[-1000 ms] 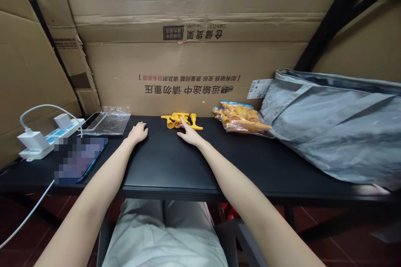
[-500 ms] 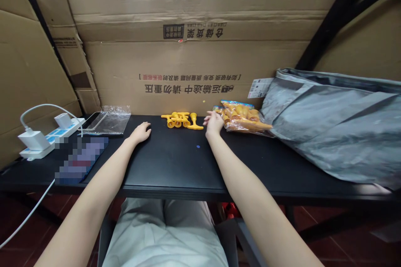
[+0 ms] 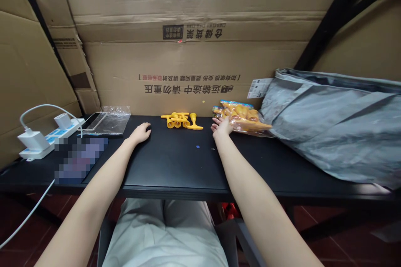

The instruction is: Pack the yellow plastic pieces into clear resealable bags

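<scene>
My right hand (image 3: pixel 222 127) reaches to the near left end of a clear bag of yellow plastic pieces (image 3: pixel 242 117) and touches it, fingers spread. Left of it, several loose yellow T-shaped pieces (image 3: pixel 181 120) lie in a small pile at the back of the black table (image 3: pixel 175 162). My left hand (image 3: pixel 140 132) rests palm down on the table with its fingers loosely curled, holding nothing. A tiny blue dot (image 3: pixel 197 147) lies on the table between my arms.
An empty clear plastic bag (image 3: pixel 109 120) lies at the back left beside a white power strip with chargers (image 3: pixel 44 135) and a blurred tablet (image 3: pixel 79 158). A large grey bag (image 3: pixel 335 125) fills the right side. Cardboard boxes (image 3: pixel 194 41) wall off the back.
My right hand left the loose yellow pieces and moved right to the bag of yellow pieces. A small blue dot now shows on the table. My left hand stayed put.
</scene>
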